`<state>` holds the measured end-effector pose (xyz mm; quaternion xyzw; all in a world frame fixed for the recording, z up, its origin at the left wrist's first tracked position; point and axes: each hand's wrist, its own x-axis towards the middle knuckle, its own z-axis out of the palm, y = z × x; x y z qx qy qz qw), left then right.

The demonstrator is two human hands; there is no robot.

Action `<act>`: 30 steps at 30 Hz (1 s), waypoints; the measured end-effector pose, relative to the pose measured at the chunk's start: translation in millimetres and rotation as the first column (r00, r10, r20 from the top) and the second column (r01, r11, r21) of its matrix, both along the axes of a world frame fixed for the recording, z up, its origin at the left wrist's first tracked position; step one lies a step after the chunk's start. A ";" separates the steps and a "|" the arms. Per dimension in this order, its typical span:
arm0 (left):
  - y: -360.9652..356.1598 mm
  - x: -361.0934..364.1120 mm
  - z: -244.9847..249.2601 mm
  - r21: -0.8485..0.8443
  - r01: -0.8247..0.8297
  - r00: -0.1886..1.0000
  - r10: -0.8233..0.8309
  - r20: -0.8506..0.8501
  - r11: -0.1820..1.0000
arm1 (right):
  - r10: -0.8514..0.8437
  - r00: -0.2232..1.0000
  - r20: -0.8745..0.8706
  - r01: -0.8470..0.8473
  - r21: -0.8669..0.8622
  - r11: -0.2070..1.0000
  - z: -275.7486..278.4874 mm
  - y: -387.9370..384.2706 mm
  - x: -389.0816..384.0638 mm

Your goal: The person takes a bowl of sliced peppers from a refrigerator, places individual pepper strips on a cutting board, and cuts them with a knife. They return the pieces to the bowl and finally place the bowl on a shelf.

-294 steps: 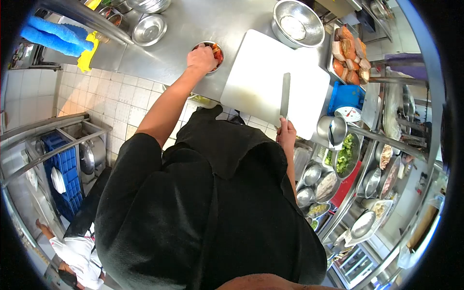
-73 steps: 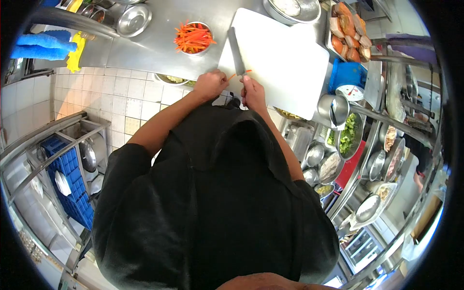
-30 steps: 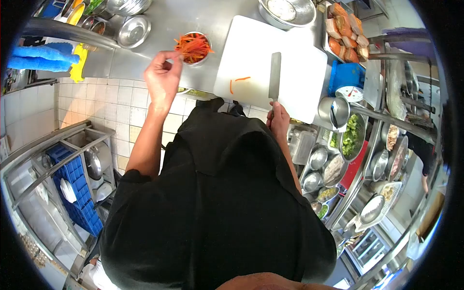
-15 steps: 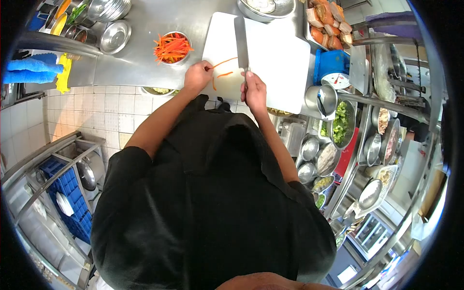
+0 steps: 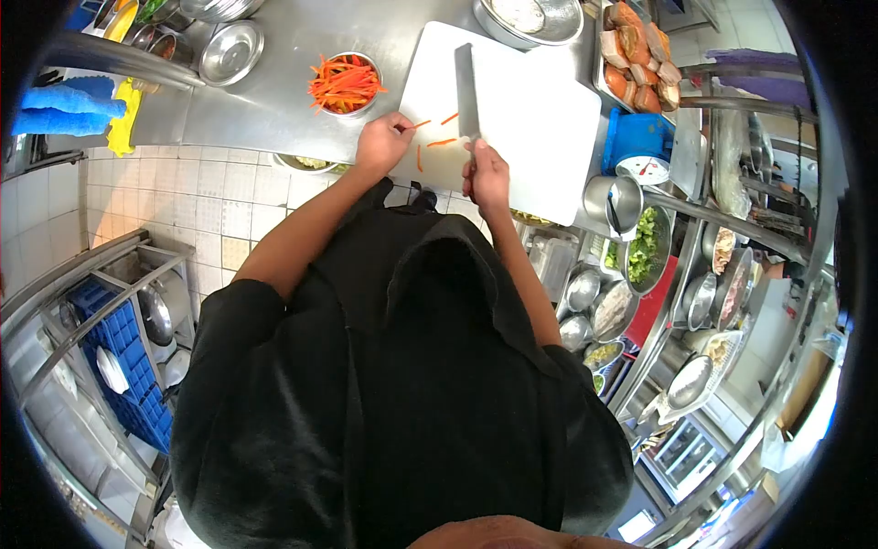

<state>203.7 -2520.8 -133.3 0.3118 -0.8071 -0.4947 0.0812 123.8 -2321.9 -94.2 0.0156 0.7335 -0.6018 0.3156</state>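
Note:
My left hand (image 5: 386,142) is closed, pinching a thin orange-red vegetable strip (image 5: 422,123) at the left edge of the white cutting board (image 5: 544,123). My right hand (image 5: 487,178) is wrapped round the handle of a kitchen knife (image 5: 467,91). Its broad blade points away from me over the board. Between my left hand and the blade lie a few loose strips (image 5: 442,142), apart from each other. Just beyond my left hand, a metal bowl (image 5: 350,113) is heaped with orange-red strips.
A metal basin (image 5: 549,35) stands behind the board. To the right are a tray of meat chunks (image 5: 631,55), a blue scale (image 5: 636,135), a metal pot (image 5: 611,203) and bowls of chopped greens (image 5: 645,247). An empty metal bowl (image 5: 231,53) sits at the back left.
The long strip at my left hand is now short, and a separate piece lies beside the blade. The knife has come slightly nearer and left on the board. The whole view has shifted a little.

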 end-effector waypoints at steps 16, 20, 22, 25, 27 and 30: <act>10.4 -20.9 25.6 -0.345 0.525 0.795 -0.304 0.525 0.778 | -0.049 0.870 0.491 0.118 -0.109 0.987 5.9 159.7 57.5; -3.9 -42.9 22.8 -0.398 0.528 0.815 -0.316 0.486 0.750 | 0.073 0.799 0.596 0.036 -0.169 0.985 0.1 179.6 58.8; -8.0 -54.1 16.3 -0.431 0.510 0.841 -0.324 0.433 0.744 | 0.111 0.769 0.629 0.013 -0.189 0.982 -7.0 181.8 59.5; -8.2 -73.8 8.2 -0.426 0.494 0.860 -0.352 0.370 0.758 | 0.105 0.751 0.652 0.009 -0.170 0.985 -20.8 176.3 59.5; -4.3 -79.2 8.9 -0.373 0.507 0.849 -0.378 0.368 0.777 | 0.091 0.752 0.653 0.031 -0.172 0.985 -33.7 164.4 59.0; -2.6 -83.7 20.4 -0.280 0.544 0.818 -0.426 0.386 0.791 | 0.127 0.746 0.653 0.049 -0.243 0.969 -45.4 144.8 54.4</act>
